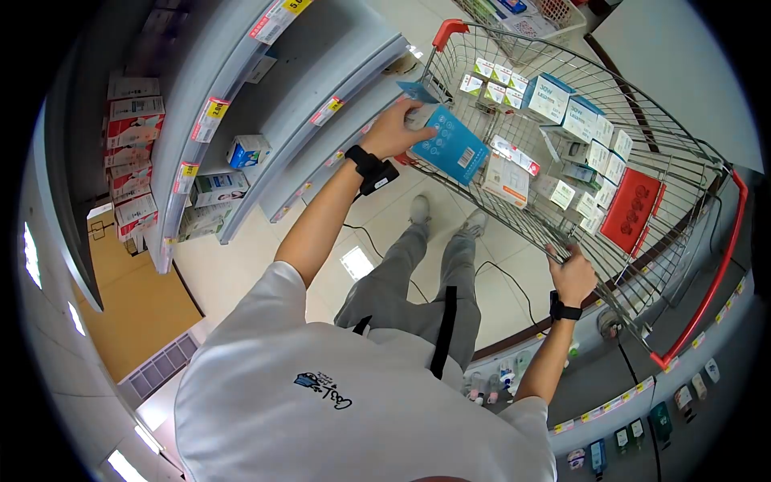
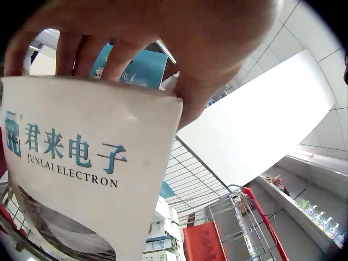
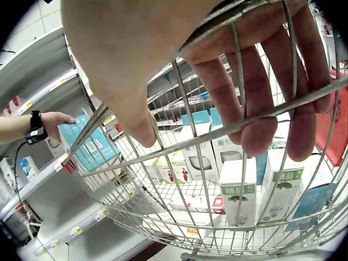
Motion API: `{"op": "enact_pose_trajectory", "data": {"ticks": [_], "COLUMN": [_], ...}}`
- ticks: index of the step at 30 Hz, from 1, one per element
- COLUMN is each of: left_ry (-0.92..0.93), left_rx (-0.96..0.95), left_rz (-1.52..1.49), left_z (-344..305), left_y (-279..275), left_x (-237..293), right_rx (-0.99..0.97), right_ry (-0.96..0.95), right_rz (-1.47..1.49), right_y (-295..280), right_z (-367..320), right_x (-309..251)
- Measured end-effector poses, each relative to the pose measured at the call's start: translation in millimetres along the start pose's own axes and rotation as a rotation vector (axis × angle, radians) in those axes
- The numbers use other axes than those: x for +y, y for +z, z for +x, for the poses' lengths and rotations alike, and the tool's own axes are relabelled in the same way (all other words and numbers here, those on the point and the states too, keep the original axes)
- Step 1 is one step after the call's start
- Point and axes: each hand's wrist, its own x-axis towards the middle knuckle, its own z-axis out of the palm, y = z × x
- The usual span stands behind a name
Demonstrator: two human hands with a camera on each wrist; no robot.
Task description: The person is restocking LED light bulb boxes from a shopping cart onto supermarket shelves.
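Observation:
My left hand (image 1: 391,130) grips a blue-and-white carton (image 1: 452,146) over the near side of the shopping cart (image 1: 740,215). The carton's top flap (image 1: 418,92) sticks up, and in the left wrist view its white face (image 2: 81,130) reads JUNLAI ELECTRON above a cut-out window. The left fingers (image 2: 122,57) lie over its upper edge. Farther along the same side, my right hand (image 1: 573,277) holds the cart's wire rim, thumb on one side and fingers (image 3: 255,130) hanging over the other. Inside the cart are several small white boxes (image 1: 498,76), larger blue-and-white boxes (image 1: 548,98) and a flat orange-marked box (image 1: 506,181).
Grey shelves (image 1: 321,48) with price tags rise at left, holding red-and-white boxes (image 1: 132,161) and a blue box (image 1: 247,150). A red panel (image 1: 632,210) sits at the cart's handle end. A white plastic basket (image 1: 562,20) stands beyond; a cable (image 1: 514,281) hangs near my legs.

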Motion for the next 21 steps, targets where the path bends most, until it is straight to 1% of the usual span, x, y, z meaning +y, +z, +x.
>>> {"op": "enact_pose_trajectory", "data": {"ticks": [1,3,4,6,7,9,10,12,13,15,16,18,19,21], "left_ry": [0.002,0.064,0.066,0.092,0.086,-0.009,-0.014,-0.002,-0.009,-0.004,-0.001,0.008,0.009,0.041], "left_rx": [-0.001,0.071,0.073,0.233,0.237,0.237,0.243,0.336,0.398,0.517,0.520,0.734,0.742,0.973], "left_rz": [0.001,0.114,0.117,0.343,0.352,0.061,0.068,-0.001,-0.057,-0.224,-0.220,-0.163,-0.161,0.077], "left_z": [0,0,1,1,-2,-9,-15,-29,-34,-52,-62,-77,-79,-82], "left_y": [1,2,5,11,7,-4,-12,-35,-47,-74,-85,-102,-109,-119], "left_x": [1,2,-2,-15,-11,-4,-1,-2,-12,-10,-6,-2,-8,-28], "right_rx": [-0.006,-0.009,0.007,0.020,0.020,0.012,0.010,0.013,0.016,0.010,0.004,0.014,0.023,0.018], "right_ry": [0.002,0.004,-0.005,-0.021,-0.020,-0.010,-0.019,0.004,-0.003,-0.003,-0.003,-0.011,-0.018,-0.022], "right_rz": [0.006,0.015,-0.003,-0.012,0.004,0.012,0.018,-0.014,-0.009,-0.002,0.000,-0.006,-0.015,-0.007], "right_y": [0,-1,-2,-1,0,-1,-2,-1,0,-1,-2,-3,-3,-1], "right_z": [1,1,1,0,0,0,1,1,1,1,1,0,1,1], "right_x": [0,0,0,0,1,0,-1,-1,-1,-1,-2,-3,-3,-1]}}
